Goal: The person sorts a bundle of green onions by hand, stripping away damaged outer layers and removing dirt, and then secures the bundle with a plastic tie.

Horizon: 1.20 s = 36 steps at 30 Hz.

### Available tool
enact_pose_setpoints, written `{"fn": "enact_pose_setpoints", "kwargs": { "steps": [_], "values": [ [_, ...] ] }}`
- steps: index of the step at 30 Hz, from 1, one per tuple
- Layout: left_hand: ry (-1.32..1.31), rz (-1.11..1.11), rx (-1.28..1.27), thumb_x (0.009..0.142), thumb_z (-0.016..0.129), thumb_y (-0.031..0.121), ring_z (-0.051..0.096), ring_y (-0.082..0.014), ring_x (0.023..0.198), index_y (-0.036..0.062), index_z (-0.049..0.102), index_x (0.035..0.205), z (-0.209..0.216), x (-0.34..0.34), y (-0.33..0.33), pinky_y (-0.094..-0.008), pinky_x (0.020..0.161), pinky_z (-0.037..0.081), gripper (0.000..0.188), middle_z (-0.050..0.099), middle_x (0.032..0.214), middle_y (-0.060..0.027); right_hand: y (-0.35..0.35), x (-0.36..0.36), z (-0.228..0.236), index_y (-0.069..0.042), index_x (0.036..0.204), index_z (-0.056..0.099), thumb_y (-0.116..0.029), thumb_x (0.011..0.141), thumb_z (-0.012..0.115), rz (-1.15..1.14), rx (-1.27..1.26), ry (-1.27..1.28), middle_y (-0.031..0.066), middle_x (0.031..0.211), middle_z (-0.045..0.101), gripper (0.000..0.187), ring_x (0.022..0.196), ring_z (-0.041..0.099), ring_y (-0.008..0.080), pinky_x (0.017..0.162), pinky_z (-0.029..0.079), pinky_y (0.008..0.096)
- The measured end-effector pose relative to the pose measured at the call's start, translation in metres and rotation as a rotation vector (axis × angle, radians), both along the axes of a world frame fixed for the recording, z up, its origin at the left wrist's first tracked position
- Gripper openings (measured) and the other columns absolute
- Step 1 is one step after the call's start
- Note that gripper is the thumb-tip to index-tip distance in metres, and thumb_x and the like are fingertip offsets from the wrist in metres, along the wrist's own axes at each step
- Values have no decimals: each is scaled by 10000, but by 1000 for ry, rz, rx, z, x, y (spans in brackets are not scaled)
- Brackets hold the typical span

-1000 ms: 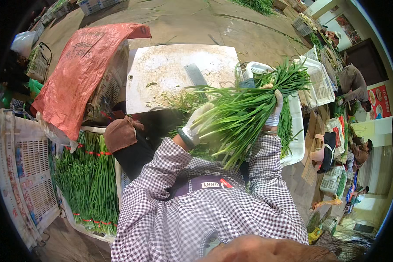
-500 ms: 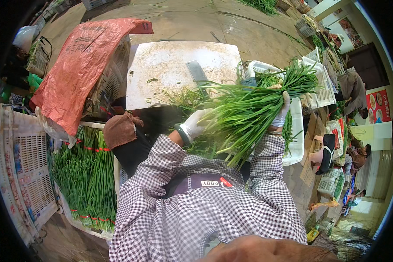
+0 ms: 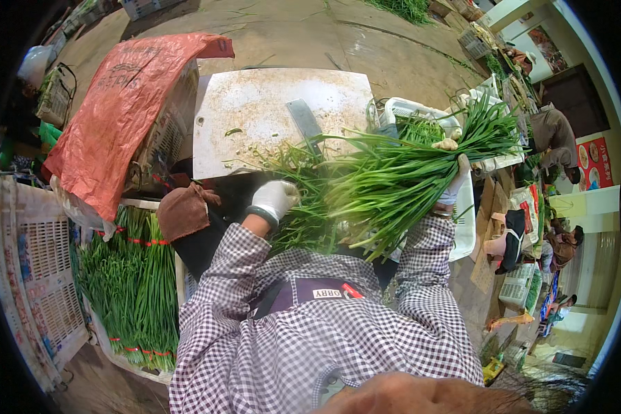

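Right hand (image 3: 457,178) wrapped round a bunch of long greens (image 3: 400,183), held up front, right of loose greens (image 3: 302,226); bunch partly hides white basket (image 3: 468,231). Left hand (image 3: 276,198) curled in beside the loose greens; cannot tell if gripping any. Knife (image 3: 301,119) on littered white table (image 3: 228,96). Crate (image 3: 141,203) of red-banded bundles (image 3: 127,283) at left.

The hands (image 3: 276,197) wear white gloves (image 3: 452,186) (the sleeves (image 3: 236,257) are checked).

Pale walls (image 3: 593,203) flank the brown floor (image 3: 293,34).
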<state>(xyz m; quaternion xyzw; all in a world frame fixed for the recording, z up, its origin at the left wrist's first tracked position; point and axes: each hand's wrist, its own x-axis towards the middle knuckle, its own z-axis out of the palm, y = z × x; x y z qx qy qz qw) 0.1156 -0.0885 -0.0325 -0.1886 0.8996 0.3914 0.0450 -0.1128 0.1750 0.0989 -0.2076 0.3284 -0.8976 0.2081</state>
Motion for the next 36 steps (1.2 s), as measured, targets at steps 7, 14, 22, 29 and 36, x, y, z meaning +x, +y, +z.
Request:
{"fn": "enact_pose_setpoints", "kwargs": {
  "steps": [7,14,22,29,36],
  "values": [
    [660,111,375,736,763,74,583,-107,725,38,701,888,88,-42,7,-224,641,474,168,591,795,-13,-20,18,-1,-58,1235,395,-169,775,617,210,-94,44,16,901,476,522,903,504,173,951,399,354],
    [609,-10,303,697,780,64,620,-137,711,77,729,929,82,-70,5,-249,660,498,238,606,811,-46,-40,22,-6,-44,1209,396,-151,742,671,384,-76,74,20,851,479,553,858,494,179,940,400,367],
    [618,-360,-214,737,666,152,629,-267,695,111,678,806,102,-68,2,-365,625,504,81,612,769,-77,-37,33,-9,-4,1184,434,-144,730,637,321,5,113,52,877,518,517,878,515,201,848,426,379],
    [363,-434,-836,775,548,67,578,-248,649,90,595,787,128,-52,11,-363,582,476,53,543,737,-90,-17,-4,-83,-41,1035,629,-16,776,655,135,532,671,126,990,676,261,885,663,238,794,537,348],
    [691,-350,-376,749,576,7,564,-316,718,33,555,824,160,-55,29,-373,647,455,81,557,828,-131,-32,36,-6,2,1200,544,-18,779,654,468,166,-86,122,998,660,435,885,659,226,776,542,349]
  ]
}}
